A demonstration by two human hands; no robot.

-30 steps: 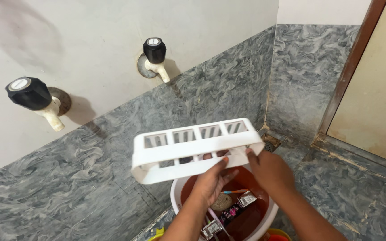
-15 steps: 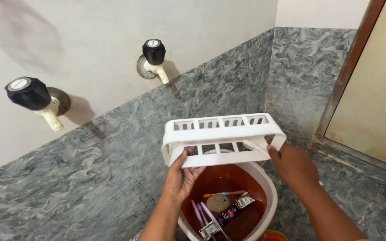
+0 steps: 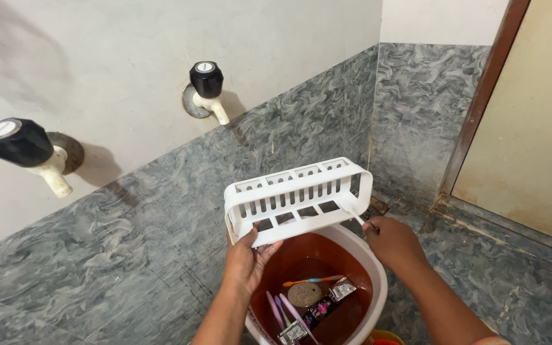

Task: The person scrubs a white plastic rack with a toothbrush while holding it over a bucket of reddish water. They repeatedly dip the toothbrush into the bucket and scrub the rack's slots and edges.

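Head view shows the white slotted rack (image 3: 298,198) now raised clear of the bucket (image 3: 378,281) at 6 o'clock — left hand (image 3: 247,259) clasping its lower edge, right hand (image 3: 391,239) closed on its right end.

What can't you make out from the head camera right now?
- Left hand: palm hidden under the white rack.
- Right hand: fingertips hidden behind the rack's end.
- Bucket: base cut off by bottom edge.
- Small packets in the bucket: too small to identify.

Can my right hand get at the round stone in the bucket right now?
Probably yes: the right hand hangs at the bucket rim, beside the rack, and the stone lies uncovered below.
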